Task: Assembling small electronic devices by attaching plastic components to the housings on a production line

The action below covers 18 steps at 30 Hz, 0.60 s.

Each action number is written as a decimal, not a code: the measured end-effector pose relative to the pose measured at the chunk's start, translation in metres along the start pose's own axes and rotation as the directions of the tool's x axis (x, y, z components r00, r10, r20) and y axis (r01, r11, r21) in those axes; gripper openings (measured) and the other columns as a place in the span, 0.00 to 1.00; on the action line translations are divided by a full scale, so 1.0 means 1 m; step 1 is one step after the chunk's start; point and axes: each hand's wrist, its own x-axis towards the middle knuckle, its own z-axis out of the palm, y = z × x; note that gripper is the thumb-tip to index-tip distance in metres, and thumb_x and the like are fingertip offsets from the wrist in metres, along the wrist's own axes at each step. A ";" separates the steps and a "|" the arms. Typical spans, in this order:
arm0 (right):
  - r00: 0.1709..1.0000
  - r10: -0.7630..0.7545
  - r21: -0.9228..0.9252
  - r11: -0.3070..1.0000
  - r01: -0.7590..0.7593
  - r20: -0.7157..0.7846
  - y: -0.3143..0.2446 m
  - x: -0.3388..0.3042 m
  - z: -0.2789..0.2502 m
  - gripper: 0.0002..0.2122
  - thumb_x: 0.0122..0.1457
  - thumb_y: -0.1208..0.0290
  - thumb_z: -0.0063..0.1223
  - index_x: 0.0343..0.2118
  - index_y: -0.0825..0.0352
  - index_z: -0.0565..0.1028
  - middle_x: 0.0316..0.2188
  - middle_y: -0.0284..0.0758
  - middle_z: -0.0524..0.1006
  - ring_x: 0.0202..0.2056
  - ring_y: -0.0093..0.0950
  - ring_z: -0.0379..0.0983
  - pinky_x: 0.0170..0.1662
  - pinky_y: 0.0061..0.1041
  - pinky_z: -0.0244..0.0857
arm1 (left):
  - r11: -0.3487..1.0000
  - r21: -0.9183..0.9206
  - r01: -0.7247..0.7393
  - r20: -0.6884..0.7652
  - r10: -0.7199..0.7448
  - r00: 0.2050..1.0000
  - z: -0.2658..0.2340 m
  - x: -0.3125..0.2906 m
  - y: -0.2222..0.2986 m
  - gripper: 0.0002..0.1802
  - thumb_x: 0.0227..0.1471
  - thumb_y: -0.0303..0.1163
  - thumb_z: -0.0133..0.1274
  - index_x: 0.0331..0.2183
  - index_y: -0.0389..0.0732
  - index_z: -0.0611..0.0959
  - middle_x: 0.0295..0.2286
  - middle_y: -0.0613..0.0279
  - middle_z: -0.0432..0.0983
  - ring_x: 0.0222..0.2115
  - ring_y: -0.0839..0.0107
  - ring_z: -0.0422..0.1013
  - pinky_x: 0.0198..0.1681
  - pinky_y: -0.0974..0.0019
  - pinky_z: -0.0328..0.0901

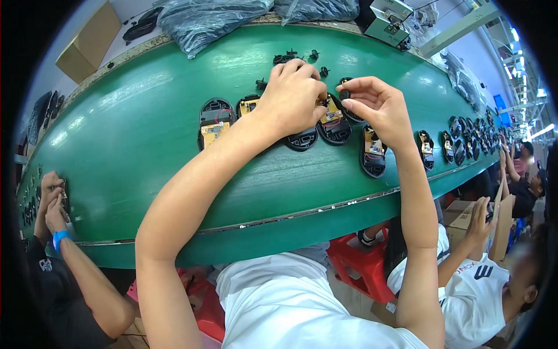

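Note:
My left hand (pixel 293 96) reaches over a row of opened computer mouse bases, its thumb and fingers pinched at the upper end of one mouse base (pixel 336 132). What those fingertips hold, if anything, is hidden. Just to the right, my right hand (pixel 376 107) pinches a small dark scroll wheel (pixel 344 95) between thumb and fingers. Another mouse base (pixel 302 139) lies partly under my left wrist, and one (pixel 215 122) sits left of my forearm. These black shells carry tan circuit boards. A separate mouse base (pixel 373 154) rests below my right hand. Loose black wheels (pixel 285 58) lie beyond my left hand.
More mouse bases (pixel 426 150) line the green table (pixel 145 116) toward the right. Plastic bags (pixel 215 23) and a grey-green machine (pixel 386 23) stand along the far edge. Co-workers' hands (pixel 53 200) work at the left and right. A red stool (pixel 363 262) is below the table.

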 end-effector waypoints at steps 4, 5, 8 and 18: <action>0.999 -0.036 -0.161 0.986 0.040 0.030 0.005 0.003 0.001 0.12 0.56 0.81 0.63 0.44 0.75 0.79 0.41 0.39 0.83 0.42 0.25 0.81 0.50 0.25 0.76 | 0.999 -0.021 0.029 0.008 -0.029 1.000 0.003 0.005 0.004 0.14 0.41 0.37 0.67 0.32 0.43 0.88 0.42 0.60 0.79 0.53 0.57 0.68 0.58 0.52 0.60; 0.997 -0.069 -0.222 0.972 0.074 0.032 0.004 0.003 0.002 0.12 0.55 0.80 0.64 0.42 0.73 0.80 0.40 0.38 0.83 0.41 0.26 0.81 0.49 0.25 0.76 | 0.998 0.014 0.056 -0.005 -0.056 0.998 0.003 0.006 0.005 0.12 0.40 0.37 0.67 0.30 0.43 0.87 0.40 0.60 0.79 0.51 0.58 0.70 0.56 0.52 0.61; 0.982 -0.176 -0.367 0.911 0.187 0.065 0.000 0.008 0.007 0.11 0.53 0.77 0.65 0.40 0.70 0.82 0.37 0.38 0.84 0.39 0.28 0.82 0.46 0.26 0.75 | 0.995 0.051 0.090 -0.044 -0.087 0.995 0.006 0.008 0.007 0.11 0.39 0.36 0.67 0.27 0.42 0.86 0.37 0.60 0.80 0.49 0.58 0.71 0.54 0.52 0.62; 0.967 -0.210 -0.445 0.859 0.253 0.145 0.007 0.013 0.002 0.09 0.50 0.73 0.68 0.36 0.64 0.84 0.33 0.37 0.84 0.36 0.36 0.81 0.43 0.31 0.73 | 0.997 -0.065 0.048 -0.113 -0.055 0.992 0.014 0.005 0.004 0.09 0.41 0.32 0.64 0.26 0.39 0.82 0.37 0.58 0.79 0.47 0.54 0.71 0.51 0.53 0.63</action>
